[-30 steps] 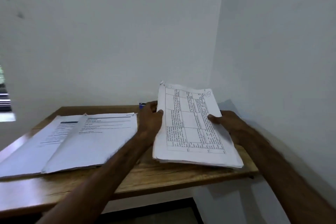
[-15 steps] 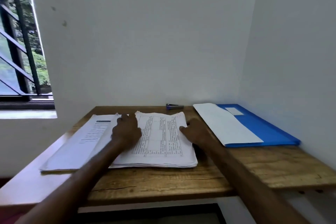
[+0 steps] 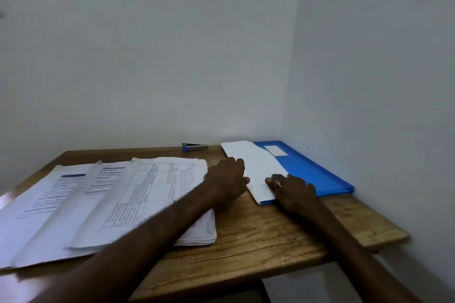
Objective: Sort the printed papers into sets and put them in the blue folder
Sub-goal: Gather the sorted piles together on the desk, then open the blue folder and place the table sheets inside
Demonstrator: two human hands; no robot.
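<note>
Three overlapping sets of printed papers [image 3: 147, 194] lie left of the blue folder [image 3: 310, 172]; your right hand [image 3: 294, 192] rests flat-fingered on the white sheet [image 3: 256, 167] atop it, your left hand [image 3: 227, 178] sits at that sheet's edge with its grip unclear, and your next move is likely to open the folder.

Bare bench [image 3: 270, 236] lies open along the front right and in the strip between the fanned paper stacks [image 3: 152, 194] on the left and the blue folder [image 3: 307, 170]. The left hand [image 3: 227, 179] fills that strip's far end. The folder lies close to the right wall [image 3: 369, 106]. A stapler [image 3: 194, 147] stands by the back wall.
</note>
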